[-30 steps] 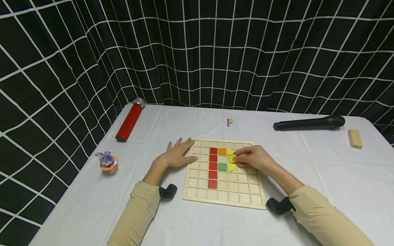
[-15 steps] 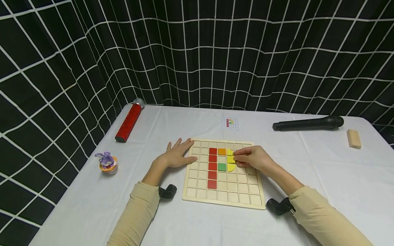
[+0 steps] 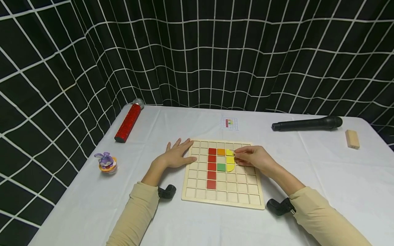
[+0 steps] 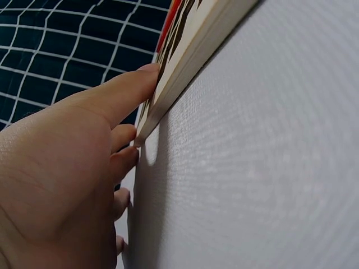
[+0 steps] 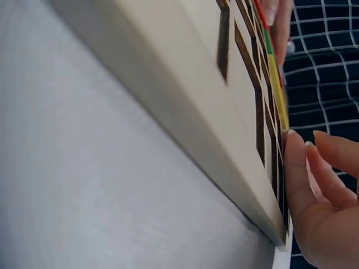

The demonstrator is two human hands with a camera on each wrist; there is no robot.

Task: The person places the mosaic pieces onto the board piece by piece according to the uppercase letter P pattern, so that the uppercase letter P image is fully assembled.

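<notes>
A wooden grid board (image 3: pixel 240 198) lies on the table. Several red square tiles (image 3: pixel 211 175) form a column on it, with an orange tile (image 3: pixel 221 152) and a green tile (image 3: pixel 221 167) to their right. Yellow tiles (image 3: pixel 230 160) adjoin these, rounded at top and bottom right. Fingers spread, my left hand (image 3: pixel 176 155) rests at the board's upper left edge, thumb on the rim. My right hand (image 3: pixel 253 158) is just right of the yellow tiles; in the right wrist view its thumb (image 5: pixel 297 174) touches the board beside the yellow strip (image 5: pixel 277 92), and a gap separates thumb and forefinger.
Behind the board lies a small printed grid card (image 3: pixel 229 124). A red glittery microphone (image 3: pixel 129 123) and a purple rabbit figure (image 3: pixel 106 162) are at left. A black microphone (image 3: pixel 307 123) and a wooden block (image 3: pixel 352 139) lie at right. A gridded black curtain (image 3: pixel 215 54) hangs behind.
The fingers of my right hand have drawn slightly right off the middle yellow tile, which now shows more fully, flush with its neighbours. My left hand has stayed in place.
</notes>
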